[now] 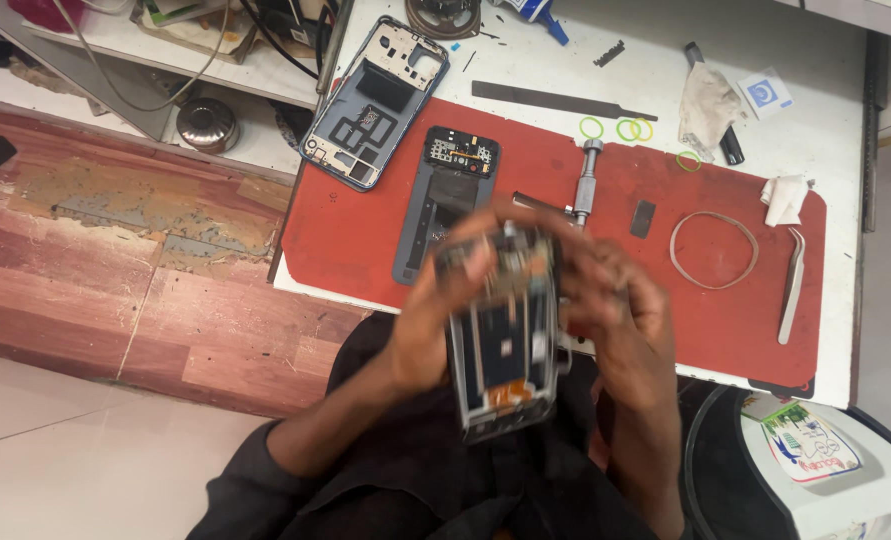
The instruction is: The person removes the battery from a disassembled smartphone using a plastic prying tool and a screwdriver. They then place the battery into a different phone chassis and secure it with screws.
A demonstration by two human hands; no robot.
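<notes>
My left hand [435,320] gripped the opened phone chassis [505,340] along its left edge, thumb pressed over the upper part, while my right hand [615,310] clasped the right edge with fingers curled around the top corner; both were blurred, so I could not tell the exact finger placement. I held the chassis upright over my lap, just off the near edge of the red mat [365,230], with its exposed board at the top and an orange flex strip near the bottom. At twelve o'clock from my hands a dark phone body [445,200] lay on the mat, and at eleven o'clock a grey-blue phone frame [375,100] rested half on the mat, half on the white bench [825,150]. At one o'clock a metal screwdriver [587,180] lay beside a flat metal file [555,100]. At two o'clock sat a large rubber band [713,250], with small green rings [615,128] beyond it and tweezers [793,285] at three o'clock near the mat's right edge.
</notes>
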